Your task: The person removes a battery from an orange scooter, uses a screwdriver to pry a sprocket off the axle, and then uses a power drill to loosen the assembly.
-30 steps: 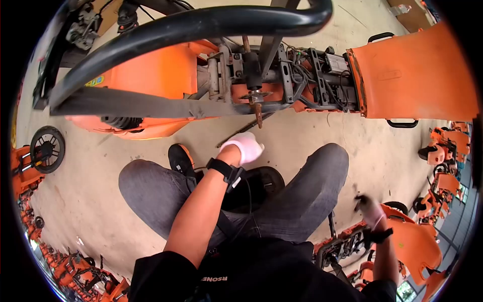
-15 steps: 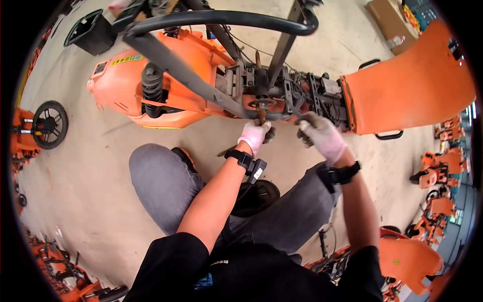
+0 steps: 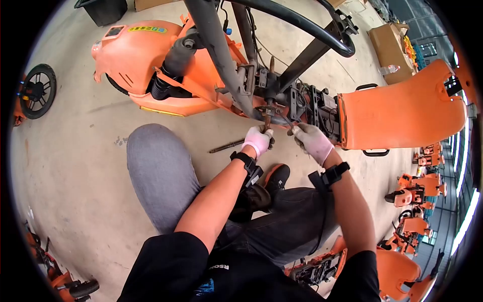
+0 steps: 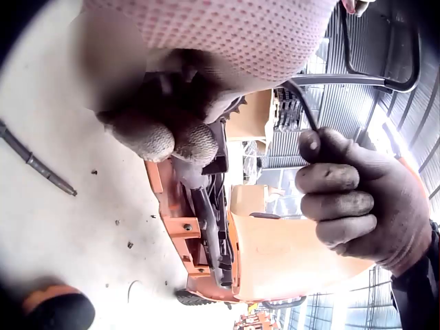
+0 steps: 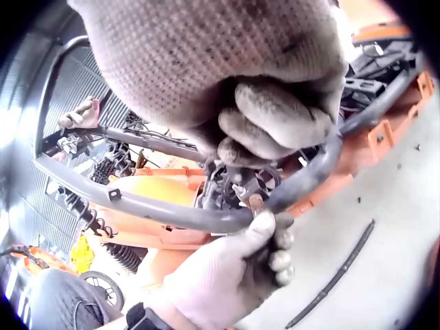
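My left hand (image 3: 258,141), in a pinkish knit glove, grips the end of a rusty metal stub (image 3: 267,121) that juts from the toothed sprocket (image 3: 265,108) of an orange vehicle. The glove hides most of that grip; the stub's brown end shows above the thumb in the right wrist view. To the right, my gloved right hand (image 3: 314,141) pinches a thin dark metal rod (image 4: 304,103) with curled fingers. Its far end bends and passes behind the left glove in the left wrist view. From the head, the rod slants toward the sprocket area.
A dark frame tube (image 3: 216,55) rises past the sprocket, with an orange front body (image 3: 151,75) left and an orange panel (image 3: 392,118) right. On the floor lies a slim dark bar (image 3: 226,146). A cardboard box (image 3: 387,50) stands behind; a wheel (image 3: 37,90) is at left.
My right hand has come from low at the right up to the vehicle beside the sprocket. The left hand has moved up onto the rusty stub. The head view has shifted.
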